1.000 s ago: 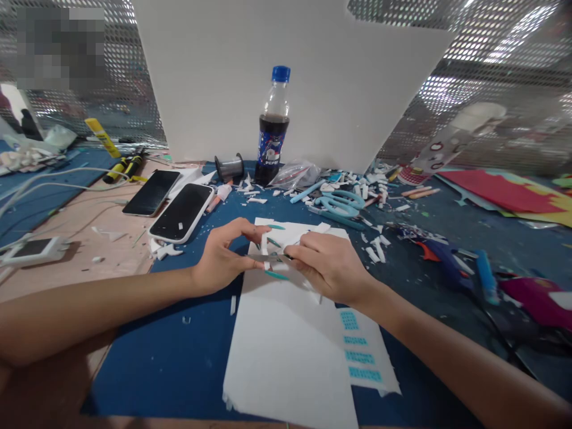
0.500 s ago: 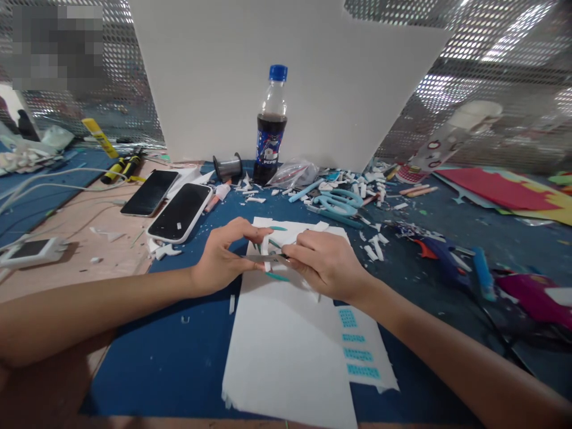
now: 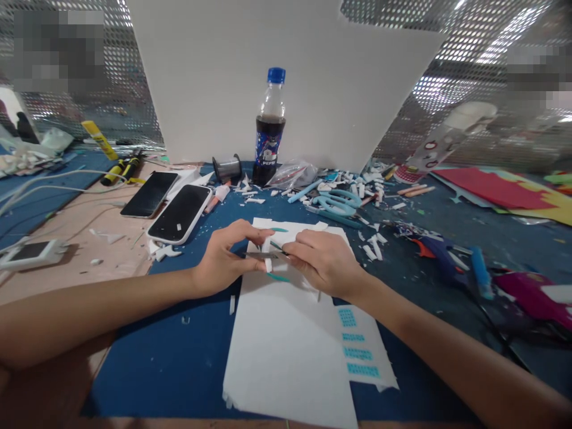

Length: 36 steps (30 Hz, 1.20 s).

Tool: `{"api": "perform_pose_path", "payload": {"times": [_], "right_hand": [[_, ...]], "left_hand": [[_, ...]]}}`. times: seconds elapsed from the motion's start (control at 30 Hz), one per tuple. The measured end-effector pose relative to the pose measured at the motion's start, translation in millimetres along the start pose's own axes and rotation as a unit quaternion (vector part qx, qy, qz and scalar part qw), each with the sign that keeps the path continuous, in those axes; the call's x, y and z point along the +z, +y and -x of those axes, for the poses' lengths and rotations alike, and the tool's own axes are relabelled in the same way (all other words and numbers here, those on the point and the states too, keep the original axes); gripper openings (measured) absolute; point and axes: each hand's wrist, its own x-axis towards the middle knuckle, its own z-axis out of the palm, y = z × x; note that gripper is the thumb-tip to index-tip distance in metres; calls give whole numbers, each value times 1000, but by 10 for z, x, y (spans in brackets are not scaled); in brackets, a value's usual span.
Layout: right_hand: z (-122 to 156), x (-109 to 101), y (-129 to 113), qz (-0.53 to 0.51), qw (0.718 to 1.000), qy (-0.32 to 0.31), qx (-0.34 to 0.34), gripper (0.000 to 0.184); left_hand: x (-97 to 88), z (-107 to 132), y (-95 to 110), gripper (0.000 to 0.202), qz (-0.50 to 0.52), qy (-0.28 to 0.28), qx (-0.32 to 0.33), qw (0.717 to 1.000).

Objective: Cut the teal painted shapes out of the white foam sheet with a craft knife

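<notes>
My left hand (image 3: 223, 256) pinches a small white foam strip (image 3: 268, 263) upright between thumb and fingers. My right hand (image 3: 328, 259) is closed around a craft knife, whose thin metal blade (image 3: 255, 255) lies across the strip and points left. Most of the knife's handle is hidden by my fingers. Both hands are above a white foam board (image 3: 290, 339) with green marks near the fingertips. Beside its right edge, a white piece (image 3: 379, 351) carries several blue grid patterns.
A Pepsi bottle (image 3: 269, 134) and a wire spool (image 3: 227, 169) stand behind. Two phones (image 3: 180, 213) lie left. Blue scissors (image 3: 337, 202) and foam scraps (image 3: 373, 247) are right, with a glue gun (image 3: 440, 253) farther over. A blue mat (image 3: 156, 357) covers much of the table.
The blade has shifted slightly against the foam strip and its angle has changed a little. My hands stay in nearly the same place, and the view has moved very slightly.
</notes>
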Motion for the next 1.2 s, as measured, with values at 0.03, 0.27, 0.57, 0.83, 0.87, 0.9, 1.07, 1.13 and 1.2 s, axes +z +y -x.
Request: {"api": "perform_pose_path", "payload": {"times": [0.03, 0.27, 0.57, 0.83, 0.87, 0.9, 1.07, 1.13, 1.2], "right_hand": [[2, 0, 1, -12, 1000, 11, 2, 40], [16, -24, 26, -59, 998, 30, -6, 37], [13, -22, -3, -23, 1000, -8, -17, 42], [11, 7, -23, -6, 1000, -25, -12, 42], [14, 10, -26, -4, 999, -30, -9, 41], [17, 13, -28, -2, 999, -32, -7, 40], [24, 20, -33, 2, 1000, -31, -5, 39], [22, 10, -27, 2, 1000, -28, -8, 41], [20, -6, -18, 0, 1000, -22, -13, 42]], "left_hand": [[-2, 1, -4, 40, 0, 1, -2, 1000], [-16, 13, -36, 42, -6, 2, -2, 1000], [-7, 0, -33, 43, -22, -9, 25, 999], [15, -19, -4, 35, -47, -17, 40, 998], [17, -20, -3, 34, -51, -18, 39, 998], [18, -20, -3, 33, -54, -18, 38, 998], [20, -22, 5, 33, -63, -16, 37, 997], [16, -24, 14, 33, -63, -16, 40, 997], [10, -25, 23, 34, -60, -17, 47, 997]]}}
